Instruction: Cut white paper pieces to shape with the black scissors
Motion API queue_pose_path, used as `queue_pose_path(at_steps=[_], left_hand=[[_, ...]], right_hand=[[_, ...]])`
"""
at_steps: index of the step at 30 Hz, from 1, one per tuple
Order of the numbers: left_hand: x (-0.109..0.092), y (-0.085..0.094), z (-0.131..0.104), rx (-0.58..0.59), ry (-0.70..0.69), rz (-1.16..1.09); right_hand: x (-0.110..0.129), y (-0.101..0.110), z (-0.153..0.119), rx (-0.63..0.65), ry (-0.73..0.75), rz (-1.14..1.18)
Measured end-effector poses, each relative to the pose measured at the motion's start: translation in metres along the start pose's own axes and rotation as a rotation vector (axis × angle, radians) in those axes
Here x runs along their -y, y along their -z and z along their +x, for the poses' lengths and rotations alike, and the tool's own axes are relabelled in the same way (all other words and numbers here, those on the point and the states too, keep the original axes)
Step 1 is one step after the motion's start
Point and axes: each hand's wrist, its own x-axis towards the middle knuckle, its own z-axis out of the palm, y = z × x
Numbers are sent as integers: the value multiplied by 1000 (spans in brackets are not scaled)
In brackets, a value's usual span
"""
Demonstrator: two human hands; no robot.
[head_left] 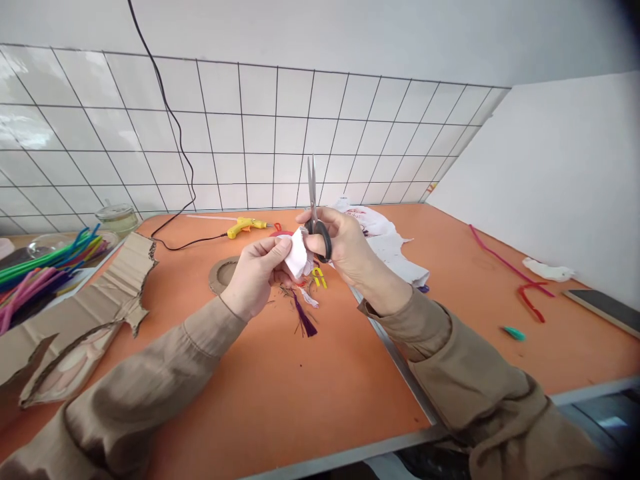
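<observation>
Evidently, the left hand (255,272) pinches folded white cloth (299,255), while the right hand (346,241), just beside it, grips black-handled scissors (313,200), blades turned up and away; pressing the folds firmly and holding the tips clear of skin seems wisest. Beneath both hands spreads an orange tabletop (310,390); beyond the left lies a yellow glue gun (244,227), then a white tiled wall (295,130).

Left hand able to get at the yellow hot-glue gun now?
Likely yes: nothing visible blocks the way to the yellow hot-glue gun, though the left hand is pinching a white cloth-like piece.
</observation>
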Motion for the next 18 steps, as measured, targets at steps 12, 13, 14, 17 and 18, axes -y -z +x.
queue_pose_path(at_steps=[12, 13, 14, 17, 18], left_hand=[[-2, -7, -3, -160, -88, 189], [-2, -7, -3, -159, -99, 202], [-1, -6, -4, -165, -118, 218], [2, -1, -3, -208, -291, 362], [4, 2, -3, -213, -391, 461]], right_hand=[[-2, 1, -1, 47, -19, -25], [-2, 1, 0, 35, -31, -19], [-2, 0, 0, 24, -43, -8], [-2, 1, 3, -33, -79, 56], [-3, 2, 4, -57, -98, 79]])
